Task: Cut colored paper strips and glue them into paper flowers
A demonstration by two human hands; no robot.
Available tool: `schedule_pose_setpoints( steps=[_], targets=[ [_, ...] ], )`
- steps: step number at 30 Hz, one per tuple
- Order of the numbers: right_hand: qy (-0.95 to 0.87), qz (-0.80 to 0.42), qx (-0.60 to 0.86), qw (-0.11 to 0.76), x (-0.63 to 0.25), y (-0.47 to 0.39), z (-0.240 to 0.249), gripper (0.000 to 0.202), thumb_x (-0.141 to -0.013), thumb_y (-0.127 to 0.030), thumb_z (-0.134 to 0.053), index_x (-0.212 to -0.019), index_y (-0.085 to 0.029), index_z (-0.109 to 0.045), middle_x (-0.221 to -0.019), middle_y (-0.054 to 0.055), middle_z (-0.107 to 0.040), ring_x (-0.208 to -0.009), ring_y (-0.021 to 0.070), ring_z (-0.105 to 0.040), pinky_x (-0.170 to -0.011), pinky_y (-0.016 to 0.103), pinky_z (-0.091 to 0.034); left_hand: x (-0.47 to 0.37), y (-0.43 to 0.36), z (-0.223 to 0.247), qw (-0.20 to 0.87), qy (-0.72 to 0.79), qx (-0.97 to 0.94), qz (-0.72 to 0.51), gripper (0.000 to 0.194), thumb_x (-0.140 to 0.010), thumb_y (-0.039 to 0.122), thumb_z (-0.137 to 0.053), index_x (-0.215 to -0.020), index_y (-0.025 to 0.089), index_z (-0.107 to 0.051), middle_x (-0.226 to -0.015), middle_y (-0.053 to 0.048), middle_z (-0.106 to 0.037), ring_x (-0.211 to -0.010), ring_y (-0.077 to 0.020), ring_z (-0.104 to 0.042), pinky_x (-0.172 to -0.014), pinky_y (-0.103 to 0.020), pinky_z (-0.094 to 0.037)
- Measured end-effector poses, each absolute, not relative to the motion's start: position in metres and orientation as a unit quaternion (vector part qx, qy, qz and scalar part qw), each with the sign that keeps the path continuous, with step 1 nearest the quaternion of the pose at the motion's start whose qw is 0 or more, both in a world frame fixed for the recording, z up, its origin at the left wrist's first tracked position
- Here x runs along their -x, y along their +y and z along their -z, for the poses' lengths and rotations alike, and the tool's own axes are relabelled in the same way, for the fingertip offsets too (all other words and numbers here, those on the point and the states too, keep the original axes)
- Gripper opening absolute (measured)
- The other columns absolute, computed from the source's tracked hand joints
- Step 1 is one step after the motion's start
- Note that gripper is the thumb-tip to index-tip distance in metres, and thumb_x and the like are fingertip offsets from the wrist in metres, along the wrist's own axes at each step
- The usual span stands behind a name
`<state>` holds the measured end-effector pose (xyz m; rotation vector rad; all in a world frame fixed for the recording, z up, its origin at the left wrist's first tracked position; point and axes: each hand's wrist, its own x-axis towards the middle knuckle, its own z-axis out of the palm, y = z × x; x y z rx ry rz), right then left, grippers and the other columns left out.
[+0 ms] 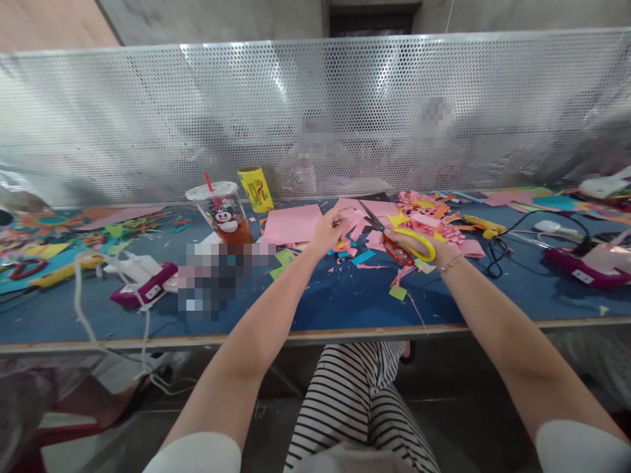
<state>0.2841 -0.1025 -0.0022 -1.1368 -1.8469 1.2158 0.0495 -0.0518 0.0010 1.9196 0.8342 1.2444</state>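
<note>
My left hand (pixel 330 230) is closed, its fingers pinching a small piece of pink paper (pixel 353 215). Just to the right, my right hand (pixel 436 251) grips a pair of scissors (pixel 400 251) with red and yellow handles. Their dark blades point up and left, towards the pink paper, and look parted. A larger pink sheet (pixel 292 224) lies flat beside my left hand. Behind my right hand is a heap of curled pink paper flowers (pixel 434 217). Pink, green and blue scraps are scattered under both hands.
A plastic cup (pixel 224 213) with a red straw and a yellow packet (pixel 257 189) stand at the left. Purple power strips (pixel 142 287) with cables lie on both sides. Yellow glue guns (pixel 480 226) rest on the blue table (pixel 345 309). A perforated metal screen (pixel 197 112) closes the back.
</note>
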Motion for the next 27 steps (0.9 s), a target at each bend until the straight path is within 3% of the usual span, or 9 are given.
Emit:
schedule_pose_setpoints(
  steps=[3,6,14,22,27],
  targets=[
    [-0.655,-0.559,0.388,0.329,-0.285,-0.095,0.005,0.036,-0.08,-0.055,-0.048,-0.072,-0.019,-0.048,-0.058,-0.002,-0.045,-0.044,0.0078,-0.037,-0.039,0.021,-0.03,-0.051,-0.053,-0.001,0.355,0.331,-0.736,-0.472,0.049,-0.076,0.03,-0.057,-0.122,0.02,-0.044,-0.066,0.003,-0.054,-0.046,-0.0054,-0.041,-0.045,-0.019,-0.037],
    [-0.627,-0.574,0.376,0.369,-0.285,-0.093,0.005,0.034,-0.081,-0.053,-0.049,-0.078,-0.019,-0.05,-0.06,-0.002,-0.045,-0.044,0.0077,-0.036,-0.039,0.022,-0.029,-0.051,-0.052,-0.001,0.355,0.34,-0.733,-0.47,0.048,-0.073,0.031,-0.061,-0.117,0.018,-0.045,-0.066,0.003,-0.054,-0.048,-0.0061,-0.043,-0.047,-0.019,-0.038],
    [-0.656,-0.513,0.398,0.384,-0.275,-0.099,0.003,0.037,-0.08,-0.057,-0.046,-0.074,-0.021,-0.047,-0.061,-0.001,-0.044,-0.047,0.01,-0.039,-0.038,0.024,-0.033,-0.046,-0.051,-0.009,0.336,0.348,-0.723,-0.494,0.028,-0.065,0.021,-0.063,-0.092,0.014,-0.056,-0.076,-0.001,-0.061,-0.068,-0.0112,-0.055,-0.062,-0.023,-0.042],
    [-0.661,-0.485,0.4,0.41,-0.28,-0.093,0.005,0.04,-0.081,-0.059,-0.044,-0.073,-0.021,-0.048,-0.052,-0.001,-0.043,-0.042,0.01,-0.037,-0.036,0.024,-0.031,-0.045,-0.051,-0.012,0.326,0.363,-0.713,-0.503,0.021,-0.064,0.021,-0.062,-0.082,0.013,-0.058,-0.08,-0.003,-0.063,-0.071,-0.0124,-0.057,-0.063,-0.024,-0.042],
    [-0.679,-0.455,0.414,0.401,-0.282,-0.09,0.007,0.043,-0.08,-0.058,-0.046,-0.062,-0.019,-0.045,-0.049,-0.001,-0.043,-0.041,0.0092,-0.039,-0.036,0.023,-0.032,-0.044,-0.048,-0.011,0.331,0.366,-0.707,-0.507,0.02,-0.065,0.026,-0.063,-0.079,0.014,-0.058,-0.077,-0.002,-0.062,-0.068,-0.0115,-0.056,-0.064,-0.025,-0.043]
  ],
)
